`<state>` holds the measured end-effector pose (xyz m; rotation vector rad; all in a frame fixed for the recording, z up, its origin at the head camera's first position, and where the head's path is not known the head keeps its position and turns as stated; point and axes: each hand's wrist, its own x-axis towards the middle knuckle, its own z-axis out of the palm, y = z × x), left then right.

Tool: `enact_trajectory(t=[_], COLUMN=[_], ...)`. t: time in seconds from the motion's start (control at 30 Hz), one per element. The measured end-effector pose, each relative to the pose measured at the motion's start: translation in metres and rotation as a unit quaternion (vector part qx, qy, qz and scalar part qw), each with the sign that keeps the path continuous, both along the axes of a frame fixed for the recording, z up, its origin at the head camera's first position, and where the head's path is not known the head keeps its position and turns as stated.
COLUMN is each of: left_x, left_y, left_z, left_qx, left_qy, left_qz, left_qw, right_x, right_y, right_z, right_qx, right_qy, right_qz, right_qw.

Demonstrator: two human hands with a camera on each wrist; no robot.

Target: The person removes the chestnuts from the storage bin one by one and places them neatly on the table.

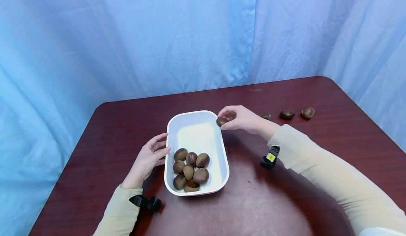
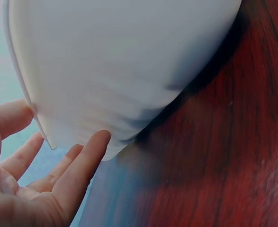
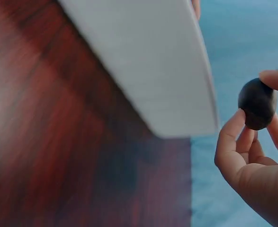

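A white rectangular tub with rounded corners sits mid-table, several brown chestnuts gathered at its near end. My left hand rests against the tub's left side, thumb at the rim and fingers extended along the outer wall; the left wrist view shows those fingers against the white wall. At the tub's far right corner, my right hand pinches a single chestnut between thumb and fingers. In the right wrist view that chestnut appears dark, held beside the tub's rim.
To the right on the dark red table lie a chestnut, another chestnut and a third chestnut partly hidden behind the right hand. Blue curtains hang behind the table and along its sides.
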<state>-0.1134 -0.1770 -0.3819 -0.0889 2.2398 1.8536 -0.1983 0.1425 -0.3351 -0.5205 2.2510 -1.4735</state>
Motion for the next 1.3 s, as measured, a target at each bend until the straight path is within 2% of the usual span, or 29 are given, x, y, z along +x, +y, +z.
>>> enact_trajectory(t=[0.13,0.33,0.57,0.83,1.03,1.2,1.3], left_x=[0.001,0.002,0.0,0.001,0.001,0.003,0.005], left_y=[0.0,0.001,0.001,0.003,0.001,-0.002,-0.004], left_z=[0.0,0.0,0.001,0.001,0.001,0.002,0.002], left_qx=[0.003,0.008,0.001,0.002,-0.001,-0.003,-0.002], left_qy=[-0.003,-0.001,0.0,-0.002,-0.001,-0.001,-0.003], left_qz=[0.0,-0.001,-0.005,-0.006,-0.01,-0.004,0.0], left_qw=[1.0,1.0,1.0,1.0,0.9999,1.0,1.0], right_x=[0.002,0.009,0.023,0.033,0.038,0.03,0.023], right_y=[0.025,0.065,0.111,0.162,0.204,0.233,0.247], right_z=[-0.012,-0.029,-0.045,-0.043,-0.042,-0.034,-0.031], right_qx=[-0.005,-0.001,0.019,0.064,0.033,0.009,0.027], right_qy=[-0.004,-0.039,-0.06,-0.034,-0.042,-0.035,-0.021], right_qz=[-0.033,-0.08,-0.11,-0.146,-0.181,-0.211,-0.226], right_qw=[0.9994,0.996,0.9919,0.9866,0.982,0.9767,0.9736])
